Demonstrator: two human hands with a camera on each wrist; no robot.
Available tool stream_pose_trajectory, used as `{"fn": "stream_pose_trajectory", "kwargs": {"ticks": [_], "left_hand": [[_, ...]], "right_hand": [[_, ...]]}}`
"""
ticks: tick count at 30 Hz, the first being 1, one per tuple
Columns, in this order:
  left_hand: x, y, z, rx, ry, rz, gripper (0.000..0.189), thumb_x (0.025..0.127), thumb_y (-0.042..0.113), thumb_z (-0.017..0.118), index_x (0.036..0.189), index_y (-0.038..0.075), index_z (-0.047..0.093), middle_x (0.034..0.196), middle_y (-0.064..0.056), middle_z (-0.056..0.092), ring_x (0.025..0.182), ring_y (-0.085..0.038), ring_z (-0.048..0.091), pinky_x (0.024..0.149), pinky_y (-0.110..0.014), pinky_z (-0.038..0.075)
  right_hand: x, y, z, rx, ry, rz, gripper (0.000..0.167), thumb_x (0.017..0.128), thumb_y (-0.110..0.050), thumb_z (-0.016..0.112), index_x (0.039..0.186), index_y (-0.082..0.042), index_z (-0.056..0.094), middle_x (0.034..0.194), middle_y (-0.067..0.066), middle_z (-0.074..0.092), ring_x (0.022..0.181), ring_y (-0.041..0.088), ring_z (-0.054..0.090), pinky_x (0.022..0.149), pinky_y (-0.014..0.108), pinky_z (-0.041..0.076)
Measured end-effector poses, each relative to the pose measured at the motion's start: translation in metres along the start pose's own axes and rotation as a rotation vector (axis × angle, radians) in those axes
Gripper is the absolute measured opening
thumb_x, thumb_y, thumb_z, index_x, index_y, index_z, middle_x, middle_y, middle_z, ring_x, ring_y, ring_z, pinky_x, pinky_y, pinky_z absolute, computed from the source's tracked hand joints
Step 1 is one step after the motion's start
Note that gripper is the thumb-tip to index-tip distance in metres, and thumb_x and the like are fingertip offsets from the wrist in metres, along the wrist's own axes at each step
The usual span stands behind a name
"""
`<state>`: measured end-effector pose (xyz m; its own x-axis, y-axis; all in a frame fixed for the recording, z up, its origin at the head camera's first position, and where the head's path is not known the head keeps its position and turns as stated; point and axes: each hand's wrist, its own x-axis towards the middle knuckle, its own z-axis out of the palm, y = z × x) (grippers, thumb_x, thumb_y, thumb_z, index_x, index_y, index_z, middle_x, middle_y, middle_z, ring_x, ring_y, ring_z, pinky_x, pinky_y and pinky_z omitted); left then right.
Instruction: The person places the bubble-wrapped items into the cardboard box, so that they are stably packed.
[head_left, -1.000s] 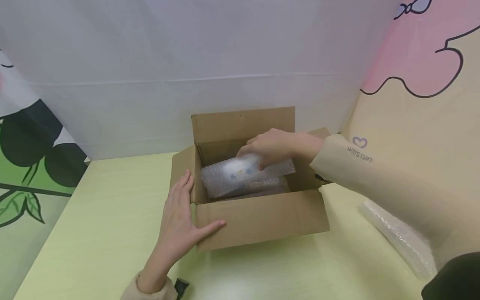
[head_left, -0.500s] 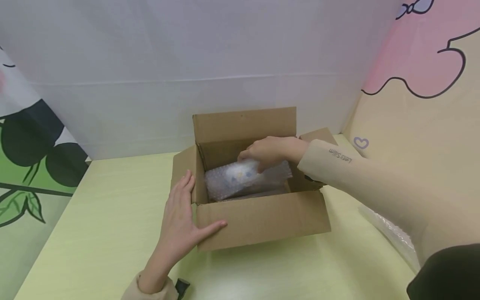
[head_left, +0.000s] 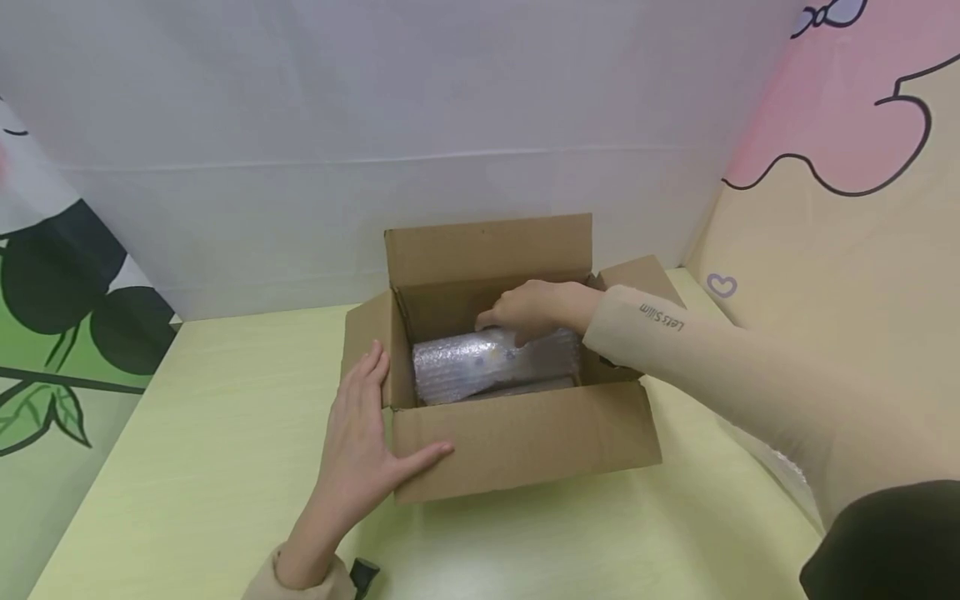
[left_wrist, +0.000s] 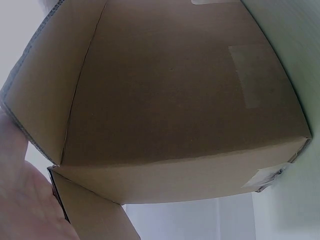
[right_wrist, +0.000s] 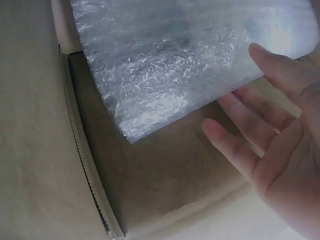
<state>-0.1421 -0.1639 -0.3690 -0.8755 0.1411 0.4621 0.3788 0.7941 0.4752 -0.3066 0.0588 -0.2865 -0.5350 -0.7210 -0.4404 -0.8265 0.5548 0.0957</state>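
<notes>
Clear bubble wrap covered the package (head_left: 450, 367) you were handling; it lay lengthwise inside the cardboard box (head_left: 442, 308), below the rim. Your right hand (head_left: 536, 308) pinched its far long edge, right of middle. Thumb (right_wrist: 280, 67) sat on the wrapped face; two fingers (right_wrist: 245, 115) reached past the edge to the other side, and another finger stood apart from the wrap, tip free. Blue and yellow marks showed faintly through the wrap. More clear wrap showed under the near side; can't tell if it was a separate piece.

Your left hand (head_left: 360, 450) braced the box's near left corner: fingers straight along the left flap (head_left: 365, 329), thumb spread wide onto the near flap (head_left: 525, 442). Far flap (head_left: 487, 250) stood up, right flap (head_left: 637, 277) leaned out.

Box sat on a pale yellow-green table (head_left: 187, 467). Your right sleeve (head_left: 697, 367), beige with dark lettering, partly hid a strip of clear wrap (head_left: 789, 475) on the table. White cloth (head_left: 375, 108) hung behind.
</notes>
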Motion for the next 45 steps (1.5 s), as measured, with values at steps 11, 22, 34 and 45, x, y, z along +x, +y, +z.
{"fn": "stream_pose_trajectory", "kwargs": {"ticks": [11,22,34,45], "left_hand": [[-0.001,0.0,0.0,0.007,-0.008,-0.01,0.118,0.065,0.059,0.079,0.153,0.004,0.022,0.162,-0.013,0.02,0.146,-0.035,0.022,0.114,-0.062,0.024],[0.0,-0.002,-0.001,0.0,0.001,0.0,0.118,0.065,0.059,0.079,0.152,0.003,0.023,0.161,-0.014,0.021,0.146,-0.035,0.023,0.114,-0.062,0.024],[0.0,-0.003,0.001,0.007,-0.018,-0.027,0.123,0.06,0.055,0.084,0.153,0.004,0.021,0.162,-0.012,0.018,0.147,-0.033,0.021,0.116,-0.06,0.023],[0.001,-0.003,0.004,0.003,-0.01,-0.021,0.121,0.062,0.057,0.082,0.152,0.003,0.022,0.162,-0.012,0.019,0.147,-0.033,0.021,0.115,-0.061,0.023]], "right_hand": [[0.004,0.001,0.004,-0.075,0.021,0.064,0.053,0.095,-0.02,0.061,0.145,-0.021,0.044,0.134,0.009,0.06,0.124,0.026,0.057,0.087,0.041,0.057],[-0.007,0.005,-0.015,0.008,0.057,0.038,0.053,0.096,-0.019,0.059,0.146,-0.02,0.041,0.142,0.007,0.054,0.131,0.027,0.051,0.099,0.045,0.051],[-0.056,0.007,-0.045,0.098,0.312,0.023,0.061,0.093,-0.024,0.064,0.148,-0.022,0.038,0.141,0.005,0.055,0.124,0.027,0.057,0.095,0.047,0.053],[-0.134,0.022,-0.028,0.297,0.534,0.079,0.07,0.095,-0.015,0.061,0.154,-0.019,0.024,0.153,0.007,0.04,0.128,0.029,0.053,0.104,0.048,0.046]]}}
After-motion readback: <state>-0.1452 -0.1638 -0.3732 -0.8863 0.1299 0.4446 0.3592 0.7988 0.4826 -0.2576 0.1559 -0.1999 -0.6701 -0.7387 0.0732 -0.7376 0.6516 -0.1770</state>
